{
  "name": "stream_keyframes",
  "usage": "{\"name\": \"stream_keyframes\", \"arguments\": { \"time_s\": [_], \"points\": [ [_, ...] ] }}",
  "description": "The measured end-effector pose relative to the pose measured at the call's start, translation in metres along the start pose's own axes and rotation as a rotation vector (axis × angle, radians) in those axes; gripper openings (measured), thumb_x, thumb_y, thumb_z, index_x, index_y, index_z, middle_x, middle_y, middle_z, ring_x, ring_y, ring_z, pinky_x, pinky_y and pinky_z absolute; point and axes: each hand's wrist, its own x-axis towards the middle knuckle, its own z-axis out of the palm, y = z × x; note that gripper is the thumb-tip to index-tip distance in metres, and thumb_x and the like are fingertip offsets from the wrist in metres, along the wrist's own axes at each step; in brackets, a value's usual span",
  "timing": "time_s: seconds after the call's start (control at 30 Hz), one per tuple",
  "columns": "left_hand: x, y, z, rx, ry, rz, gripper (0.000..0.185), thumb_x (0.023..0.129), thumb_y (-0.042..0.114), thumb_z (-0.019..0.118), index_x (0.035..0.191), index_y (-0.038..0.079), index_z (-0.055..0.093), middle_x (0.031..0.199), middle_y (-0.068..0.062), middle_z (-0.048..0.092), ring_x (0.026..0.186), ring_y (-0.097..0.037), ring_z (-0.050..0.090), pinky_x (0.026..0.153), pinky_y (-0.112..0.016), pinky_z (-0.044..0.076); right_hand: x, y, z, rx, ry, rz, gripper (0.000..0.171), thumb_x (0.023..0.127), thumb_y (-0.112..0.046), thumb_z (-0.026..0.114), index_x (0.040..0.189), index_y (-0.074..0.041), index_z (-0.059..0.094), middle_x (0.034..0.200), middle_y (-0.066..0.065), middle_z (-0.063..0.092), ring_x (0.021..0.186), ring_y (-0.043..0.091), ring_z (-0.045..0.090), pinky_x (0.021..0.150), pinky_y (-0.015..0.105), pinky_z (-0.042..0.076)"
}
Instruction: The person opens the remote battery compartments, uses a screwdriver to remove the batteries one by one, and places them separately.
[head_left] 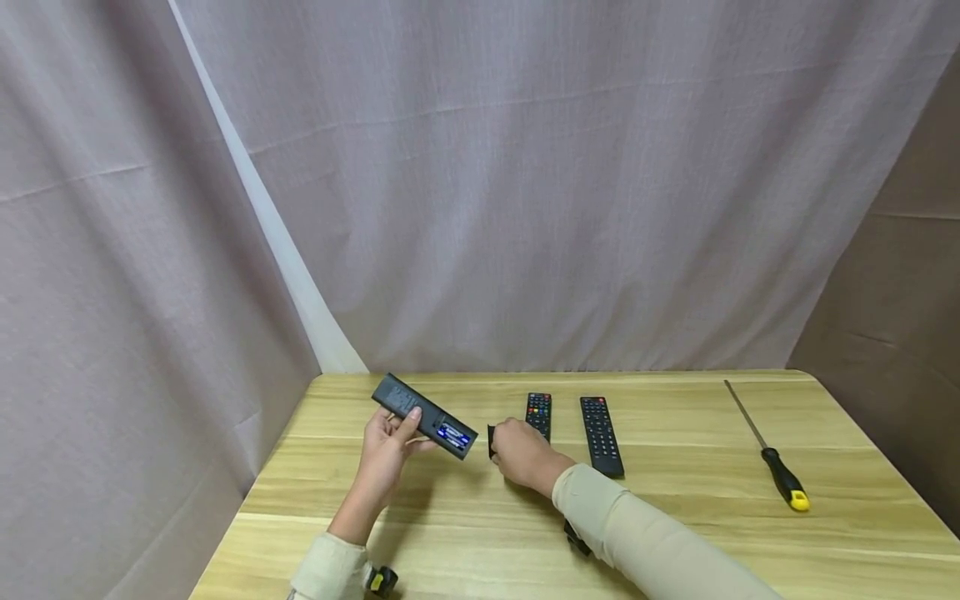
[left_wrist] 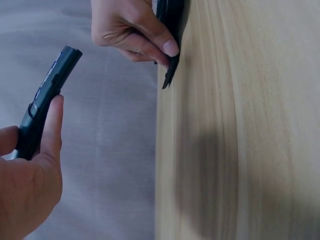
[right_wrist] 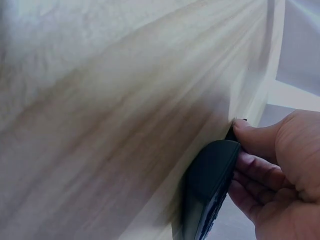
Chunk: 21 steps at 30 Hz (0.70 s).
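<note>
My left hand (head_left: pixel 386 454) holds a black remote control (head_left: pixel 408 406) raised above the table, tilted, with its back toward me. Its battery bay is uncovered and shows blue batteries (head_left: pixel 453 435). Between thumb and fingers, my right hand (head_left: pixel 525 454) pinches a thin black piece (left_wrist: pixel 170 75) that looks like a battery cover. Close beside that hand lies a second remote (head_left: pixel 538 408), buttons up, its near end hidden by the hand in the head view. The right wrist view shows that remote's rounded end (right_wrist: pixel 212 167) next to the fingers.
A third black remote (head_left: pixel 602 437) lies buttons up to the right. Farther right is a screwdriver (head_left: pixel 783 479) with a black and yellow handle. The wooden table (head_left: pixel 675 533) ends at a grey curtain (head_left: pixel 525 233) behind.
</note>
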Motion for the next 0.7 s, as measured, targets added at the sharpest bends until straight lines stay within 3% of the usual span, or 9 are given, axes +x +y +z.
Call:
{"name": "stream_keyframes", "arguments": {
  "time_s": [0.37, 0.7],
  "points": [
    [0.0002, -0.0022, -0.003, 0.008, 0.006, -0.008, 0.028, 0.109, 0.009, 0.059, 0.132, -0.004, 0.05, 0.095, 0.002, 0.079, 0.084, -0.012, 0.077, 0.077, -0.032, 0.071, -0.0015, -0.0016, 0.0005, 0.007, 0.012, -0.002, 0.036, 0.096, -0.014, 0.08, 0.062, -0.015, 0.067, 0.066, -0.001, 0.066, 0.063, 0.01, 0.058, 0.058, 0.029, 0.058],
    [0.0023, -0.004, -0.0005, 0.004, 0.008, -0.011, 0.028, 0.109, 0.009, 0.059, 0.133, -0.003, 0.051, 0.095, 0.003, 0.078, 0.084, -0.013, 0.077, 0.078, -0.034, 0.071, -0.0017, -0.0005, 0.0003, -0.009, 0.015, 0.008, 0.033, 0.096, -0.016, 0.08, 0.065, -0.014, 0.07, 0.073, 0.001, 0.069, 0.069, 0.012, 0.061, 0.062, 0.031, 0.059]
  ]
}}
